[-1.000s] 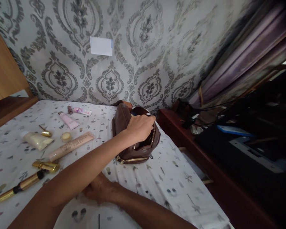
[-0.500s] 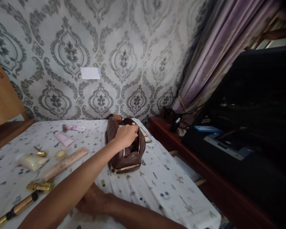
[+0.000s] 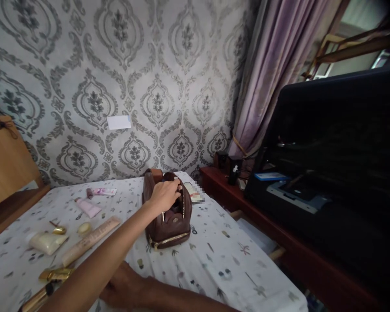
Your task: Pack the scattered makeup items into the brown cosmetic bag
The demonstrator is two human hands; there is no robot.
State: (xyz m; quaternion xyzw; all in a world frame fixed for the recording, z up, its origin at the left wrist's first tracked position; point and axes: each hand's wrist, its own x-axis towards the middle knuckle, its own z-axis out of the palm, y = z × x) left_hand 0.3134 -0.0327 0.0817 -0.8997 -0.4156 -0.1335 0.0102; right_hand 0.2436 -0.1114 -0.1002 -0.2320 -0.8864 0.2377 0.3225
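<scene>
A brown leather handbag [image 3: 169, 236] stands unzipped on the patterned white cloth, its inside dark. My left hand [image 3: 164, 197] is at the top of its mouth, the fingers curled against the rim; the fingertips are partly hidden. My right hand [image 3: 121, 284] rests low on the cloth beneath my left forearm, which hides its fingers. Left of my arms lie a long beige tube [image 3: 91, 240], a cream tube [image 3: 47, 242], a pink tube [image 3: 87, 207], a small round pale item [image 3: 84, 228], a gold-coloured piece [image 3: 55, 274] and a gold-and-black cosmetic tube [image 3: 37, 299].
Behind the handbag lies a flat, pale, partly blurred item [image 3: 195, 193]. To the right stands a reddish wooden stand [image 3: 211, 180] with a large black screen [image 3: 338, 143]. A patterned wall [image 3: 182, 86] closes off the back, and a wooden box [image 3: 9, 158] is at the left.
The view has tilted up and shifted, so everything sits lower in the picture. My left hand stays at the handbag's mouth, and my right hand stays beneath my left forearm.
</scene>
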